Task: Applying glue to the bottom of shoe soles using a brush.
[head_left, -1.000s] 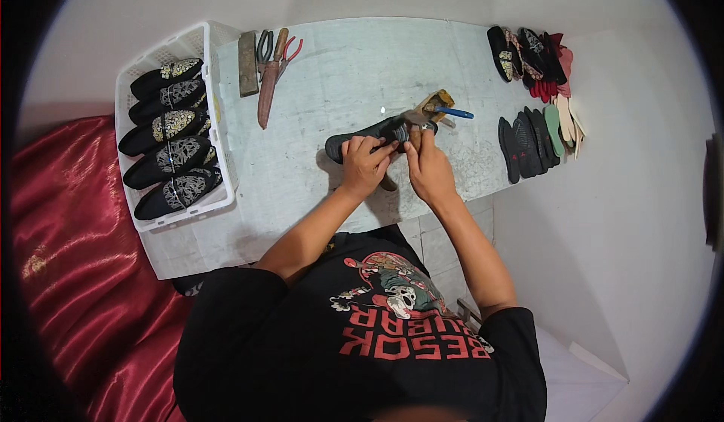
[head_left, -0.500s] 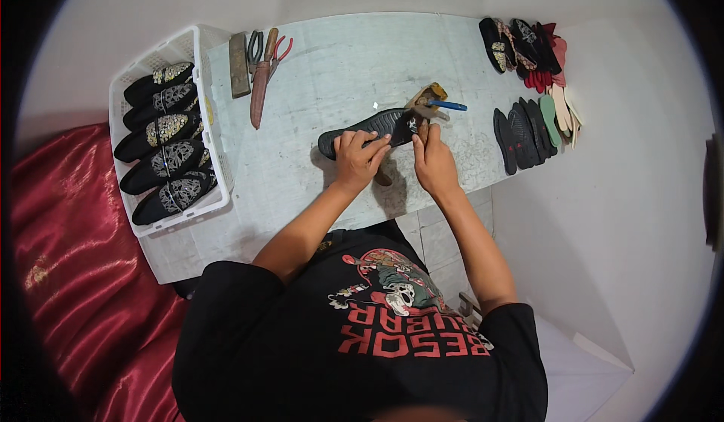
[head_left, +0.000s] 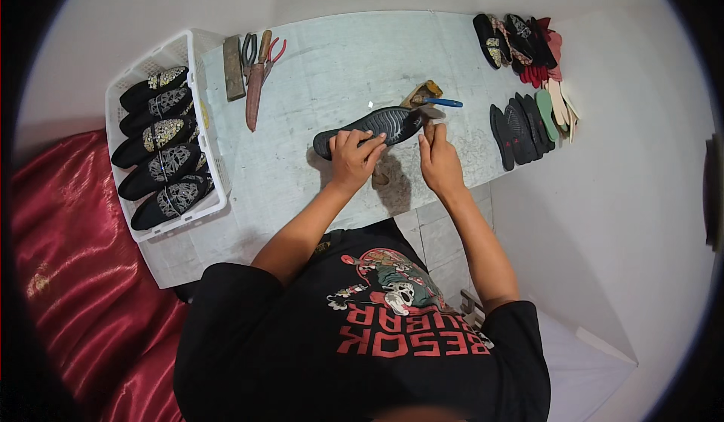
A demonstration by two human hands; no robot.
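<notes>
A black shoe (head_left: 386, 122) lies sole up at the middle of the table, its ribbed underside facing me. My left hand (head_left: 353, 155) grips it near the heel, fingers spread over the sole and thumb along the near edge. At the toe end, my right hand (head_left: 441, 162) is closed round the short handle of a hammer (head_left: 431, 114). The slightly blurred hammer head is beside the toe; whether it touches cannot be told. Just beyond sits a small yellow-brown container or block (head_left: 424, 92), with a blue-handled tool (head_left: 445, 102) by it. A brownish support (head_left: 381, 178) shows partly under the shoe.
A white basket (head_left: 202, 82) of decorated black shoes stands at left. Beside it lie a flat bar (head_left: 234, 69), pliers (head_left: 276, 51) and a sheathed wooden-handled tool (head_left: 257, 94). At right are black soles (head_left: 501, 137), a green insole (head_left: 546, 113) and more shoes (head_left: 492, 42).
My right hand has shifted slightly right and down, away from the shoe's toe. The sole's toe end, partly covered by something dark before, now shows. My left hand stays on the shoe.
</notes>
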